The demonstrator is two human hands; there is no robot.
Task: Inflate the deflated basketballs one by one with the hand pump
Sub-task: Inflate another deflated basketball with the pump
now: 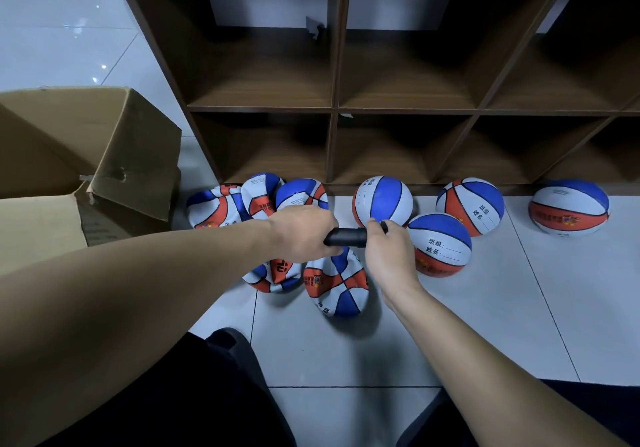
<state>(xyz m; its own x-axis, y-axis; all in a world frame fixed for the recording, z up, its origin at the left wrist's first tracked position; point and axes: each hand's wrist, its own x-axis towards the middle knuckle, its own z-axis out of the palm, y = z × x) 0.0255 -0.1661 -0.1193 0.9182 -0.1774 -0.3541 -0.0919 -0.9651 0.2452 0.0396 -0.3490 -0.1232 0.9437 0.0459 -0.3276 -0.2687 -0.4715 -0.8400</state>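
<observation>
— White floor tiles: status?
— Four inflated basketballs are lying right; five deflated basketballs are waiting left. Left hand is gripping the hand pump — right hand is clutching its handle.

Basketballs, round and collapsed alike: panels of blue, white and orange-red divided by thin black seams, some white panels bearing black printed characters and ruled lines, some orange-red panels a small multicoloured emblem. Hand pump: matte black barrel and black handle. Surroundings: dark walnut-brown wood-grain shelving unit, plain tan cardboard box, and glossy pale grey-white floor tiles with dark grout lines.
</observation>
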